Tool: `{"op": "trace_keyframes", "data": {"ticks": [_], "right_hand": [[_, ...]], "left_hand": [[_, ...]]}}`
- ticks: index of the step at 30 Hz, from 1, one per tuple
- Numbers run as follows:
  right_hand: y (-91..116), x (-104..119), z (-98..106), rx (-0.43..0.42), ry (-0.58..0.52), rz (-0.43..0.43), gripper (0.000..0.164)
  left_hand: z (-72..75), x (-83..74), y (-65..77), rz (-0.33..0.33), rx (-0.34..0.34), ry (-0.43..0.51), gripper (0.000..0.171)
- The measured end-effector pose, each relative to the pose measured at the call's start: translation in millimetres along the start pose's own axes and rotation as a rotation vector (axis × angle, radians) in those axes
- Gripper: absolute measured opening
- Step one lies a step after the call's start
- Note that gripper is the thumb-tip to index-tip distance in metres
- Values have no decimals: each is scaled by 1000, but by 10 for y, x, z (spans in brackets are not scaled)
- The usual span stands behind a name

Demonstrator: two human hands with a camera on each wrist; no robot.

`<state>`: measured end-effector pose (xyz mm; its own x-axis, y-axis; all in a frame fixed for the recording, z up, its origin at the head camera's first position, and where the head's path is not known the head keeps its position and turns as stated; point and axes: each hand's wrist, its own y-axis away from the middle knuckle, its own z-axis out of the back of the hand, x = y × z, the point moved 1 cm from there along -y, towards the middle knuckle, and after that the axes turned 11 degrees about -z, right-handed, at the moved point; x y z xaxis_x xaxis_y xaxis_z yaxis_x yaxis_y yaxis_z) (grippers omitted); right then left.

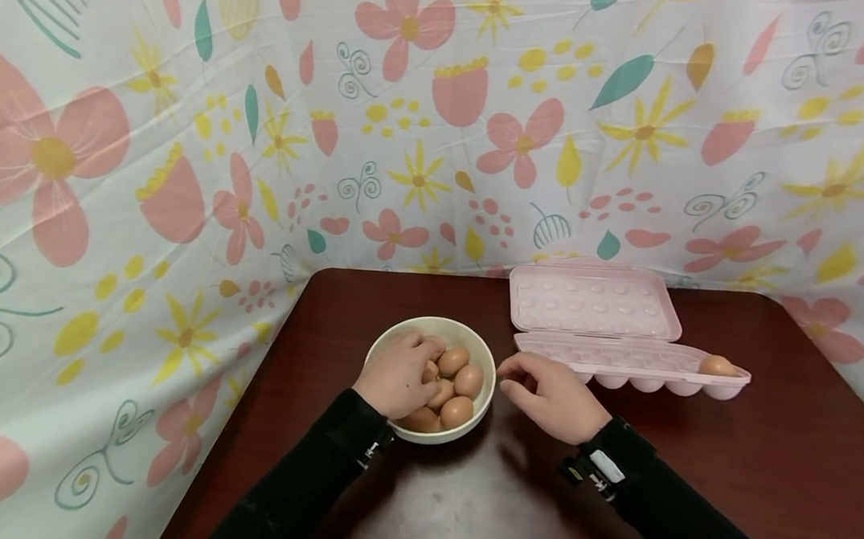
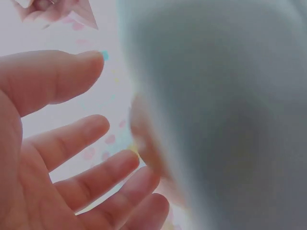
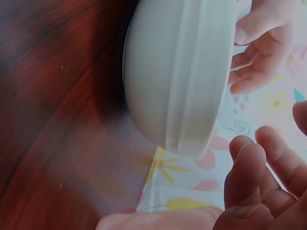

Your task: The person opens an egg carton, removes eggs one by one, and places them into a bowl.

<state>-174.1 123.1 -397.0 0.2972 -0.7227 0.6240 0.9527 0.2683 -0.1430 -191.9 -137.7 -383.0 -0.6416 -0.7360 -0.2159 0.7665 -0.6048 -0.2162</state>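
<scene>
A cream bowl (image 1: 434,438) holding several brown eggs (image 1: 469,380) stands on the table. My left hand (image 1: 396,377) reaches over its left rim, fingers loosely bent above the eggs. In the left wrist view those fingers (image 2: 98,177) are spread with nothing held, close to one egg (image 2: 144,132) partly hidden behind the blurred bowl (image 2: 225,115). My right hand (image 1: 557,397) hovers just right of the bowl, thumb and fingers apart and holding nothing. Behind it lies a pink egg carton (image 1: 624,359) with its lid (image 1: 593,303) raised; one egg (image 1: 717,365) sits at its right end.
The dark red-brown table (image 1: 701,467) carries the bowl and the carton. A flowered cloth (image 1: 428,181) hangs behind the table and along its left side. The carton's front edge lies close to the right hand.
</scene>
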Motion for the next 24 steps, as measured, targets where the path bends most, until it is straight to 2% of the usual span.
{"op": "trace_keyframes", "data": {"ticks": [6,11,15,20,24], "right_hand": [[79,-94,238,-14,9,-34,14],[128,-267,557,-45,92,-97,19],[175,-491,899,-77,182,-163,25],[233,-877,1315,-134,269,-287,29],[312,-1191,1547,-182,328,-369,31]], "left_hand": [[-43,-264,-137,-53,-16,-38,41],[-46,-495,-276,-101,13,-23,47],[-45,-690,-395,-137,33,7,49],[-65,-899,-533,-209,31,-18,49],[-101,-1032,-612,-220,50,38,47]]}}
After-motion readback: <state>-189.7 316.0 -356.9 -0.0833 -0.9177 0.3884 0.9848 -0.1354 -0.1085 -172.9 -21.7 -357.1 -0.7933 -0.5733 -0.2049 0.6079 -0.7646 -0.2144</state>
